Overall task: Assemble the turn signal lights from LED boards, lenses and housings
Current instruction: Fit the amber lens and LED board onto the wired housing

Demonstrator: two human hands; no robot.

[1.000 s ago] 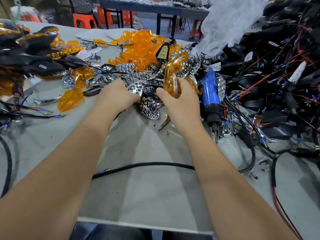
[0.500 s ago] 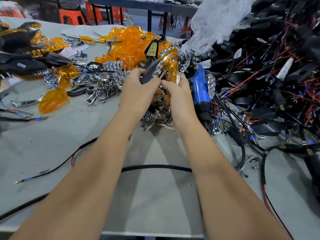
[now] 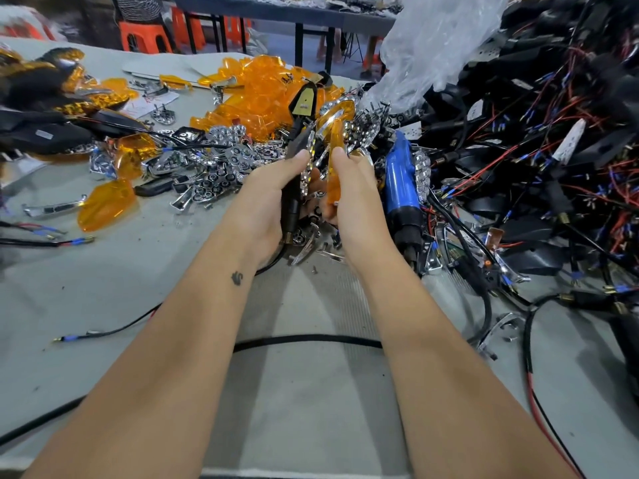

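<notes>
Head view of a grey worktop (image 3: 103, 278) covered with turn-signal parts. At centre, both hands are raised just above the parts heap. The left hand (image 3: 268, 198) grips a black housing (image 3: 300, 140) that stands nearly upright, its pointed tip toward 12 o'clock; the thumb lies along the near edge and the remaining fingers curl round the far side, mostly hidden. A chrome reflector strip shows on the housing's right face, and a black lead leaves its lower end near the wrist. The right hand (image 3: 356, 195), at 3 o'clock of the left and close beside it, pinches an amber lens (image 3: 334, 164) edge-on between thumb and curled fingers; the lens stands upright, just beside the housing, and whether the two parts touch cannot be told.

At 12 o'clock of the hands lies a pile of amber lenses (image 3: 262, 88). At 10 o'clock is a scatter of chrome reflectors (image 3: 221, 167), and farther toward 9 o'clock a single loose lens (image 3: 107, 203) lies flat on the worktop. At 3 o'clock, a blue electric screwdriver (image 3: 401, 188) rests just beside the right hand. Beyond it, from 1 to 4 o'clock, rises a mass of black housings with red and black wiring (image 3: 539, 160). A clear plastic bag (image 3: 435, 46) stands at 1 o'clock. A black cable (image 3: 304, 338) crosses the worktop beneath the forearms.
</notes>
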